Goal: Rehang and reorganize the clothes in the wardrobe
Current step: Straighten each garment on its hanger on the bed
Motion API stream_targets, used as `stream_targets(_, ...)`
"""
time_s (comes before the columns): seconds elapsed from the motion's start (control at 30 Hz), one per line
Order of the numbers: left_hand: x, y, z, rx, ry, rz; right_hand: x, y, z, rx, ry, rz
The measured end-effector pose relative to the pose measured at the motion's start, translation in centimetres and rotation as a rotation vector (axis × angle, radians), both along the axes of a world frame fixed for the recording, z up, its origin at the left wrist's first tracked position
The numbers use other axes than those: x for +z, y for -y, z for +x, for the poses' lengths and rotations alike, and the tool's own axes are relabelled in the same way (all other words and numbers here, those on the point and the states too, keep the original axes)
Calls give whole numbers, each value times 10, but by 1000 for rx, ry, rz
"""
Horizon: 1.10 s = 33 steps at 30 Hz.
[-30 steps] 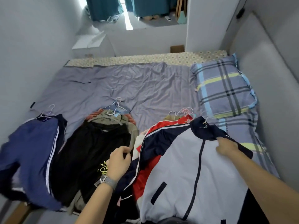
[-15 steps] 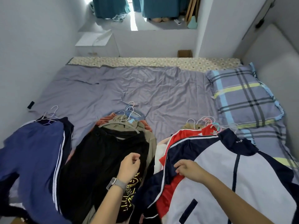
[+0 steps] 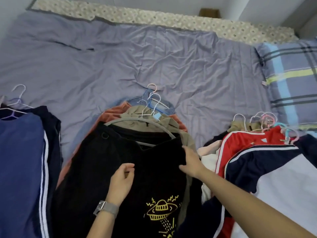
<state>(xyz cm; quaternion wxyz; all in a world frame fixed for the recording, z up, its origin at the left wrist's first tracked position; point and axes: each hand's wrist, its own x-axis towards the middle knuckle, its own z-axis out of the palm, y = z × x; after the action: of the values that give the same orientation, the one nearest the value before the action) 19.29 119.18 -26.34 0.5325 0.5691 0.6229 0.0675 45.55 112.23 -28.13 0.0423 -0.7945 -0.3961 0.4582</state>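
Both hands have left the white and navy jacket and come over to the middle pile, and the view has dropped closer to the bed point(image 3: 154, 62), whose wrinkled lilac sheet point(image 3: 106, 66) fills most of the frame. Along the far edge runs a patterned strip of mattress point(image 3: 171, 18), and a plaid pillow point(image 3: 291, 79) lies at the far right. Three heaps of clothes on hangers lie side by side along the near edge. On the left is a blue garment with white stripes point(image 3: 22, 160), its hangers point(image 3: 15, 107) poking out at the top. In the middle, a black T-shirt point(image 3: 103, 169) with a yellow flying-saucer print point(image 3: 161, 210) lies on top of a khaki garment point(image 3: 137, 121) and an orange one point(image 3: 118, 110), with a grey hanger point(image 3: 137, 120) in its neck and white and blue hangers point(image 3: 152, 103) above. On the right, the white and navy jacket point(image 3: 274, 177) covers a red garment point(image 3: 248, 143), with a cluster of pastel hangers point(image 3: 264, 121) beyond it. The right hand point(image 3: 192, 162) rests on the T-shirt's right shoulder, fingers curled into the fabric. The left hand point(image 3: 121, 182), a watch point(image 3: 106, 209) on its wrist, sits over the chest with thumb and fingers loosely bent; whether it pinches the cloth I cannot tell.
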Motion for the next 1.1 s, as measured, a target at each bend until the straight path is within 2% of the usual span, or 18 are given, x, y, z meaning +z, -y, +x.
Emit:
stream_targets(0.1,-23,-12,-18,42,7,14,-36,-49,1,-13,216,127)
stream_targets(0.13,-30,-14,-23,51,4,15,-48,-61,1,-47,238,114)
stream_targets(0.27,-47,-11,-37,84,-9,-14,-74,-87,-8,-165,56,-39)
stream_targets(0.33,-46,-7,-37,86,-15,-24,-72,-82,-16,-206,-33,-33)
stream_targets(0.4,-39,-3,-33,89,-14,-19,-57,-73,-29,-213,-42,13)
stream_targets(0.47,-26,-2,-26,95,-8,15,-34,-59,-46,-122,97,164)
stream_targets(0.53,-6,-3,-19,107,-1,99,-1,-44,-63,-62,234,414)
stream_targets(0.6,16,-7,-13,129,-19,272,36,-28,-67,-47,300,631)
stream_targets(0.67,43,-9,-8,159,-42,499,74,-10,-54,-33,345,735)
stream_targets(0.77,99,-3,1,241,-137,755,131,27,-26,-61,265,767)
stream_targets(0.87,160,24,7,309,-247,910,184,77,-1,-76,184,755)
stream_targets(0.97,211,68,-5,156,-373,968,230,133,24,-115,121,752)
stream_targets(1.1,252,155,-22,-3,-322,945,279,212,52,-68,129,697)
